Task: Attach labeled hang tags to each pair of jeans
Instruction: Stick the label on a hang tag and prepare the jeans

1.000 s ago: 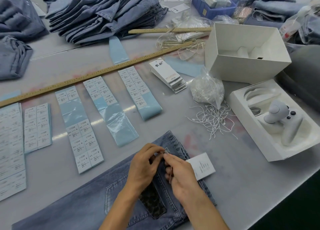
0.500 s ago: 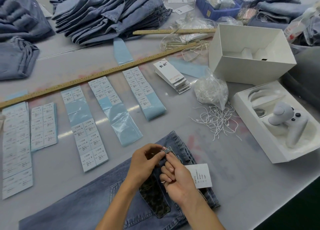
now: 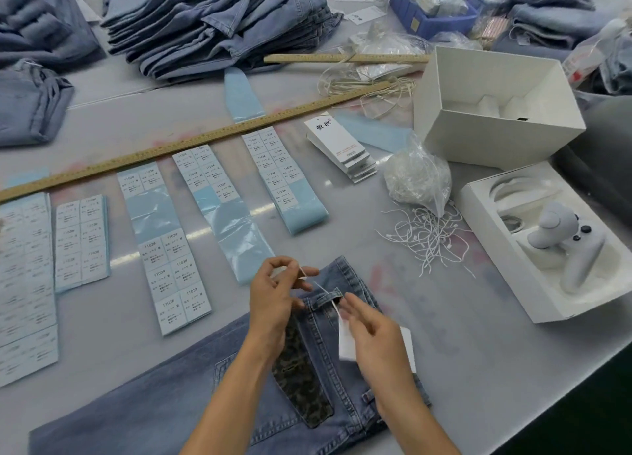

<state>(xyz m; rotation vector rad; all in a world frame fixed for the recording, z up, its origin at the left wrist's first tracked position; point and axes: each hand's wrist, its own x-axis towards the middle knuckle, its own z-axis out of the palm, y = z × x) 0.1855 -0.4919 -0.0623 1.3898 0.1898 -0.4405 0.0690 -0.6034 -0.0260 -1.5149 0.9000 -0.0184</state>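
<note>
left hand [image 3: 273, 294] pinches the string [image 3: 309, 280], right hand [image 3: 371, 331] holds the tag [image 3: 347, 347]; pull it taut through the belt loop [image 3: 325, 299].

The scene is bright and evenly lit from overhead, with a soft white glare streak crossing the grey tabletop [image 3: 444, 317] and the glossy blue backing strips [image 3: 232, 215]. Shadows are faint and short. The right hand [image 3: 372, 335] shows motion blur at its fingertips. Wide-angle distortion bows the long wooden ruler [image 3: 191, 143] and stretches the edges; the small label print is too soft to read
</note>
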